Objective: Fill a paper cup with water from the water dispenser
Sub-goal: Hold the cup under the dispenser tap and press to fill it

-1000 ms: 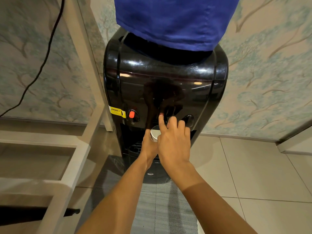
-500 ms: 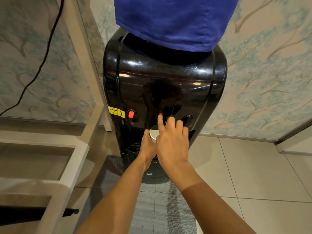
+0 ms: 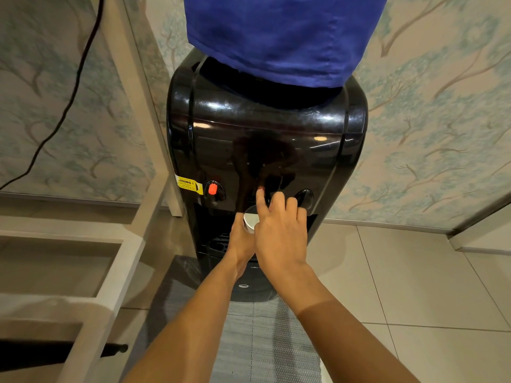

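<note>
Against tree-patterned wallpaper [image 3: 431, 134] stands a glossy black water dispenser [image 3: 265, 150]. The left hand [image 3: 241, 239] grips a white paper cup [image 3: 250, 221] in its recess; the right hand [image 3: 280, 236], fingers curled, presses the middle tap with its forefinger.

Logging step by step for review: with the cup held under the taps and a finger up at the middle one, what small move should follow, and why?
Probably hold the press and keep the cup steady. The left hand holds it in the dispenser recess; the right hand has its index finger at the middle tap, not the red tap. Only part of the rim shows, so the fill level cannot be told.
</note>
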Demonstrator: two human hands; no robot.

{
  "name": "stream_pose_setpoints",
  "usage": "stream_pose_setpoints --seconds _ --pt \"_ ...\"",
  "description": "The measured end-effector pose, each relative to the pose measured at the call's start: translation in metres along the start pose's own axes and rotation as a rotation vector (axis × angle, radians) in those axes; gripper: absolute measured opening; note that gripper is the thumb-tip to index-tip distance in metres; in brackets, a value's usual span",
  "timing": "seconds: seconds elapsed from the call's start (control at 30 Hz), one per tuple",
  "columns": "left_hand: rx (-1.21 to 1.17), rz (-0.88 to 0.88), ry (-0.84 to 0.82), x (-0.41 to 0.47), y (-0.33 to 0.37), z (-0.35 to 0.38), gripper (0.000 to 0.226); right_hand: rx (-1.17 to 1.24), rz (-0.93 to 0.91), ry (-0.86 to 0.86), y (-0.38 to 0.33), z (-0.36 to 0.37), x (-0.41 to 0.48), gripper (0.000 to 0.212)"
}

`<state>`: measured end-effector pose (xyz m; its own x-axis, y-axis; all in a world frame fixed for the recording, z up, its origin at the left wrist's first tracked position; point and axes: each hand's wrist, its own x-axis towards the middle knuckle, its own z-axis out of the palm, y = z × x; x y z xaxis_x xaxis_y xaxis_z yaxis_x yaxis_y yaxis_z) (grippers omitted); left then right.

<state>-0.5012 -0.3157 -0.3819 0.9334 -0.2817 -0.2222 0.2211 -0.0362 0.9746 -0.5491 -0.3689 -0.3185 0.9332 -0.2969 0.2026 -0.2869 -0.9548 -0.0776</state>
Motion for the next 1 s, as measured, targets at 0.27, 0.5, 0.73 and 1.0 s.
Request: stream_pose_setpoints --seconds 0.27,0.5,0.73,1.0 --pt "0.018 -0.01 -0.004 0.0025 -0.0012 0.0009 0.03 -0.005 -0.007 0.007 0.0005 0.0001 0.0004 0.059" --pt "0.026 -0.013 0.002 0.0037 -0.0029 0.0011 0.027 -0.012 -0.022 -0.004 0.0006 -0.0003 0.0001 0.059" --pt "0.041 -0.026 0.007 0.0021 -0.0014 0.0001 0.034 -0.025 -0.024 0.002 0.001 0.0008 0.0006 0.06" --pt "0.053 -0.03 0.002 -0.0013 0.0023 -0.0008 0.036 -0.026 -0.026 0.007 0.0013 0.0031 0.0015 0.06"
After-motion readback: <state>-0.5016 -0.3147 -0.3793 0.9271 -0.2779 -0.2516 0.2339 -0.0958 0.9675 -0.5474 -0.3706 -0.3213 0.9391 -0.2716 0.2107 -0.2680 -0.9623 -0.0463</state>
